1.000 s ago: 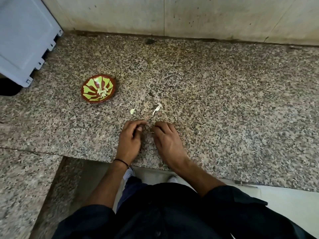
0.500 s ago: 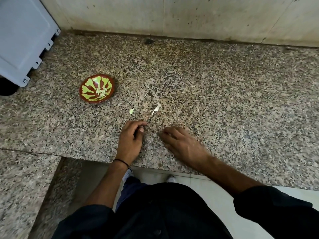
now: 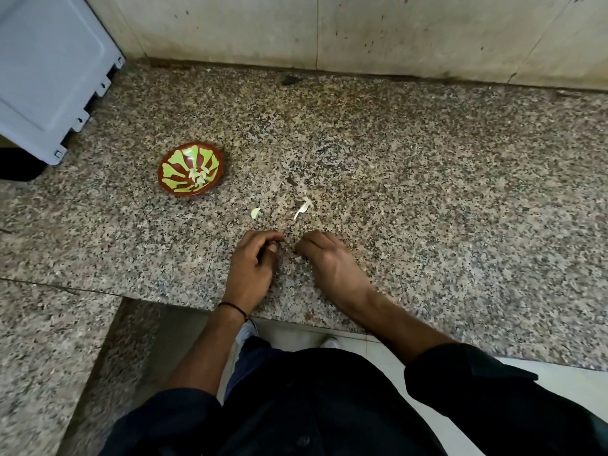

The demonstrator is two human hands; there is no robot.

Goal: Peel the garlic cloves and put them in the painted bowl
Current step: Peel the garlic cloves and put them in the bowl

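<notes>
The painted bowl (image 3: 174, 162), red-brown with green petals, sits on the granite counter at the left and holds several peeled garlic cloves (image 3: 199, 176). My left hand (image 3: 251, 264) rests near the counter's front edge, its forefinger and thumb curled together around a garlic clove that is almost hidden. My right hand (image 3: 329, 261) lies just to its right with curled fingers, and its tips pinch a pale sliver of skin (image 3: 297, 242). A narrow gap separates the two hands.
Two loose scraps of garlic skin (image 3: 255, 212) (image 3: 302, 210) lie on the counter (image 3: 427, 209) just beyond my hands. A grey plastic crate (image 3: 49, 77) stands at the back left. The tiled wall (image 3: 362, 31) closes the far side.
My right hand swung out to the right, away from the left hand, then came back close beside it. The left hand stayed in place.
</notes>
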